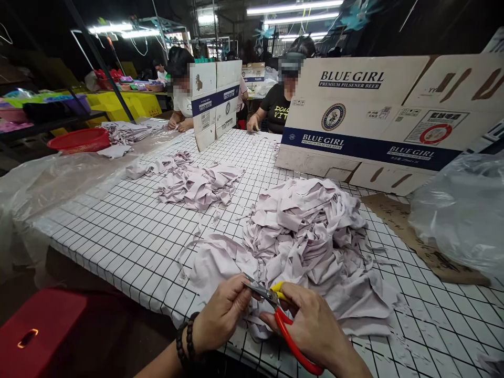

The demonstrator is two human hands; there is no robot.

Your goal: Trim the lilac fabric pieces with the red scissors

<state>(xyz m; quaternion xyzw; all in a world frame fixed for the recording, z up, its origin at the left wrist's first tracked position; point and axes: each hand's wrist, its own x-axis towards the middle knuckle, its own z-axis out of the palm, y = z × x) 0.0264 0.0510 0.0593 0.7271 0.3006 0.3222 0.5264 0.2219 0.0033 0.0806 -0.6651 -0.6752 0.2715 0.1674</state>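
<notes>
My right hand (311, 320) holds scissors (293, 341) with one red and one yellow handle, their blades pointing left at the fabric edge. My left hand (222, 315), with dark beaded bracelets at the wrist, pinches a pale mauve-grey fabric piece (220, 260) close to the blade tips. That piece runs into a large crumpled pile of the same fabric (311, 215) just beyond my hands. Whether the blades are cutting through cloth cannot be made out.
A grid-patterned tabletop (129, 231) carries a smaller fabric heap (200, 184) and small scraps. Blue Girl cartons (354, 115) stand upright, with clear plastic (464, 210) at right. Two people (271, 110) sit across. A red basket (79, 140) and red stool (47, 325) are left.
</notes>
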